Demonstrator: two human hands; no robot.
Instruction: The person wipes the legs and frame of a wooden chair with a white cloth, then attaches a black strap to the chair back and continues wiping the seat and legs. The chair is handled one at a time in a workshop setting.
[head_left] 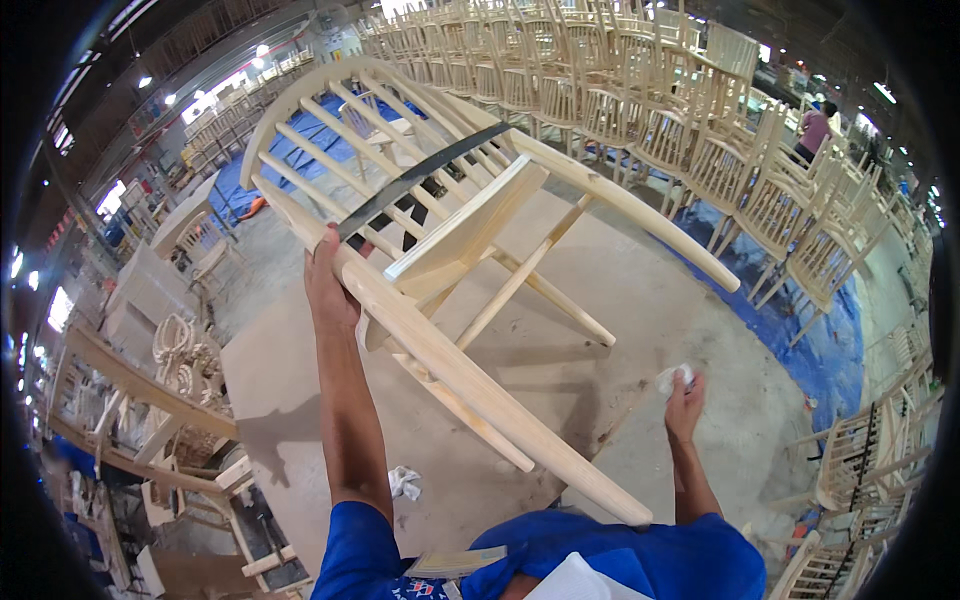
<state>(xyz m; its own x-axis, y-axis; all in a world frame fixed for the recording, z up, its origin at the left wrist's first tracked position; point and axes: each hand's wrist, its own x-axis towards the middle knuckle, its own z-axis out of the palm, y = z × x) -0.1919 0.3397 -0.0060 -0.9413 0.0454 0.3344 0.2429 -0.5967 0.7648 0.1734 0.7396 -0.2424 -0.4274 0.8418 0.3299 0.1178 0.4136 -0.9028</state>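
Stacked chairs (600, 90) stand beyond the wooden chair (490, 220), and a tan surface (290, 375) spreads below it. The chair hangs tilted before the person, its curved spindle back pointing away. The left hand (330, 285) wraps its fingers around the chair's left rail, by the end of a black strip (425, 174) crossing the spindles; a firm grip there should keep the frame from twisting. Right of the chair, the right hand (685, 405) pinches a white cloth (668, 380), best kept bunched so no loose end snags. A crumpled rag (404, 483) lies on the chair's near side.
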